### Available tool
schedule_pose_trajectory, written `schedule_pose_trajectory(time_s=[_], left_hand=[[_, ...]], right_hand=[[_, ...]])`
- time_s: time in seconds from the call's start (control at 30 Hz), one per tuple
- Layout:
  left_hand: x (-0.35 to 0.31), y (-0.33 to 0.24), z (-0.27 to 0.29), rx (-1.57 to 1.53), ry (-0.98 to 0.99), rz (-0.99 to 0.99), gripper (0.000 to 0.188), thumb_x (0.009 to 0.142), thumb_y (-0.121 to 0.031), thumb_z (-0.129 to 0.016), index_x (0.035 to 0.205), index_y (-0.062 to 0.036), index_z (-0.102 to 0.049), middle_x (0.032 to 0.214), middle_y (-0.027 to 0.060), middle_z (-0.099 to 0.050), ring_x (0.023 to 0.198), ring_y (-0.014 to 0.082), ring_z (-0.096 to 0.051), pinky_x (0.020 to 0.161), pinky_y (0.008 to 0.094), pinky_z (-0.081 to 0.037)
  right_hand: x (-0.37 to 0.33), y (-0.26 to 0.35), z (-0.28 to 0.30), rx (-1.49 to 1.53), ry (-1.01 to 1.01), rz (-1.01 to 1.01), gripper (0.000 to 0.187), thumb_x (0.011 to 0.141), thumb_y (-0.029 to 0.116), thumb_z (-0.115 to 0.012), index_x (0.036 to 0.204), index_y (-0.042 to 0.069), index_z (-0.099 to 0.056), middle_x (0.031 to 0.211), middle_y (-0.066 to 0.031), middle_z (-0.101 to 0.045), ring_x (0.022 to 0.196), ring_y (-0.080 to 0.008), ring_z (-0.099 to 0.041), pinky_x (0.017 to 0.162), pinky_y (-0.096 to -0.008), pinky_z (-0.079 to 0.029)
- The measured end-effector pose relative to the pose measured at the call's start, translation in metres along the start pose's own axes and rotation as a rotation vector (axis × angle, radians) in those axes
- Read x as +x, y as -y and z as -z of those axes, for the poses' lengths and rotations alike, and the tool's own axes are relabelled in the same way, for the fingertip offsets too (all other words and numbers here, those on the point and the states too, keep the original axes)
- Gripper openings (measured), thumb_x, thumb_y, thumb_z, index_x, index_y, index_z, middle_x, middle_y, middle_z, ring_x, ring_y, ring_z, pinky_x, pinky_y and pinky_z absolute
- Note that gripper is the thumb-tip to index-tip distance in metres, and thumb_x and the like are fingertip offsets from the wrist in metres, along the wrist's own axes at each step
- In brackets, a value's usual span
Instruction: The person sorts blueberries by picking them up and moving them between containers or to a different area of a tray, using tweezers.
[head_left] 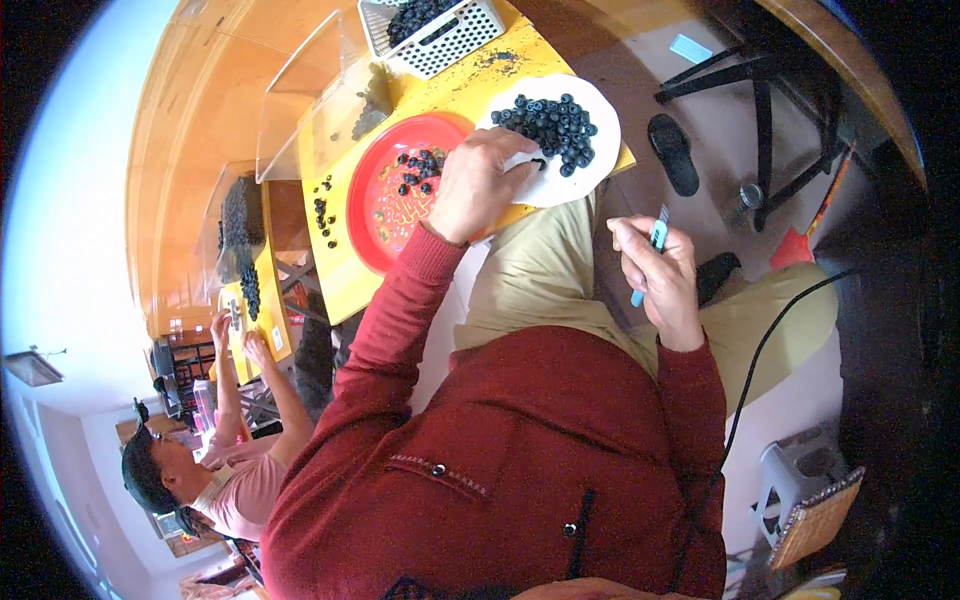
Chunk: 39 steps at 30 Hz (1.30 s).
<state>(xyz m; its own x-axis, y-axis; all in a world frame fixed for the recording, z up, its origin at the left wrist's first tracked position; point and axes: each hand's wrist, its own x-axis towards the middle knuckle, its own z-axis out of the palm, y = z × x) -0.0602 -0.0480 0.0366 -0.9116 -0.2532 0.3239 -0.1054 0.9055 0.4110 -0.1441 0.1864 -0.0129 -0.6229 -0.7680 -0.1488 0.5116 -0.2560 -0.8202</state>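
Yeah, your left hand (pixel 478 188) seems pinched on a black ring (pixel 540 164) near the tabletop's (pixel 450 95) right corner; probably light, rubbery, so hold its rim. Right hand (pixel 663 272) grips the utility knife (pixel 658 236).

Looks like glossy plastic on red plate (pixel 360 200); smooth plastic too, w/ perforations, on white basket (pixel 458 45). Smooth on white plate (pixel 604 115), mat'l unclear. Slight sheen on black beads (pixel 560 122). On cutter (pixel 658 237), smooth blue plastic hdl w/ metal blade. Matt knit, ribbed at cuff, on maroon sweater (pixel 560 400); matt cloth on beige trousers (pixel 530 265). Smooth, grained wood on brown panel (pixel 200 70); rough weave on straw-coloured mat (pixel 818 517).
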Motion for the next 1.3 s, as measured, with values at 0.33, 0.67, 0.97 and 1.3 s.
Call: schedule_pose_trajectory(time_s=[0.33, 0.67, 0.97, 1.3], left_hand=[[0.006, -0.004, -0.008, 0.021, 0.253, 0.03, 0.015, 0.079, -0.011, -0.063, 0.091, -0.005, -0.069, 0.088, 0.0132, -0.065, 0.082, 0.0317, -0.063, 0.073, 0.0397, -0.052], [-0.01, -0.003, -0.014, -0.892, 0.064, 0.36, 0.012, 0.082, 0.001, -0.069, 0.094, -0.001, -0.069, 0.091, 0.0071, -0.068, 0.078, 0.0129, -0.064, 0.074, 0.0255, -0.053], [-0.023, 0.0, -0.018, -1.494, 0.067, 0.482, 0.013, 0.085, 0.0, -0.065, 0.098, -0.0012, -0.063, 0.091, 0.0117, -0.067, 0.076, 0.0178, -0.065, 0.071, 0.0305, -0.057], [-0.028, -0.005, -0.02, -1.847, 0.008, 0.579, 0.015, 0.089, -0.002, -0.061, 0.103, -0.0031, -0.062, 0.101, 0.0127, -0.064, 0.084, 0.0206, -0.064, 0.076, 0.0315, -0.058]], right_hand=[[0.002, -0.005, 0.005, 0.017, -0.012, 0.003, 0.017, 0.091, 0.013, -0.062, 0.098, -0.002, -0.066, 0.072, 0.0021, -0.056, 0.048, 0.0001, -0.038, 0.041, -0.0169, -0.027], [0.004, -0.011, 0.005, -0.031, -0.016, -0.008, 0.017, 0.092, 0.012, -0.061, 0.099, -0.002, -0.067, 0.076, 0.0008, -0.056, 0.048, -0.0003, -0.038, 0.041, -0.0168, -0.027], [0.005, -0.013, 0.003, -0.054, -0.09, -0.026, 0.017, 0.091, 0.013, -0.063, 0.097, -0.002, -0.066, 0.064, 0.0073, -0.05, 0.046, 0.0011, -0.035, 0.04, -0.0175, -0.025], [0.0, -0.012, 0.002, -0.11, -0.118, -0.016, 0.016, 0.091, 0.012, -0.062, 0.098, -0.001, -0.067, 0.075, 0.0014, -0.057, 0.048, -0.0001, -0.038, 0.041, -0.0171, -0.027]])
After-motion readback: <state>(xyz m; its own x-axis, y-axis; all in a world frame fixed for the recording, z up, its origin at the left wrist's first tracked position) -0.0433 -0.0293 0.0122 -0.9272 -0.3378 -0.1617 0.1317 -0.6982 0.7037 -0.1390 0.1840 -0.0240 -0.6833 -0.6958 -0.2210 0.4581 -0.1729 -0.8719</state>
